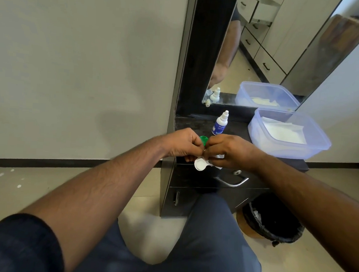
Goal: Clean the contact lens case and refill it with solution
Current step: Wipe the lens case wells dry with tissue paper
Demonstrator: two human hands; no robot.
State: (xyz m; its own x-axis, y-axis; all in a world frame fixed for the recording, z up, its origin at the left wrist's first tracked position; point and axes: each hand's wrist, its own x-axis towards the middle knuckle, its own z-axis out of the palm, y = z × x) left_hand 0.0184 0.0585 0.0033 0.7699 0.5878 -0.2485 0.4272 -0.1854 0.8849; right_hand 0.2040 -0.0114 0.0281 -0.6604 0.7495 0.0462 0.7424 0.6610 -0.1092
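Note:
A white contact lens case hangs in the air in front of the dark dresser, one round open well facing me. My left hand grips its left side with curled fingers. My right hand pinches a crumpled white tissue against the case's other well, which the fingers hide. A green cap sits just behind my hands on the dresser top. A small white solution bottle with a blue label stands upright further back, its nozzle cap on.
A clear blue plastic tub holding white tissues rests on the dark dresser top at the right. A mirror rises behind it. Below are a drawer handle and, on the floor at right, a black-lined waste bin.

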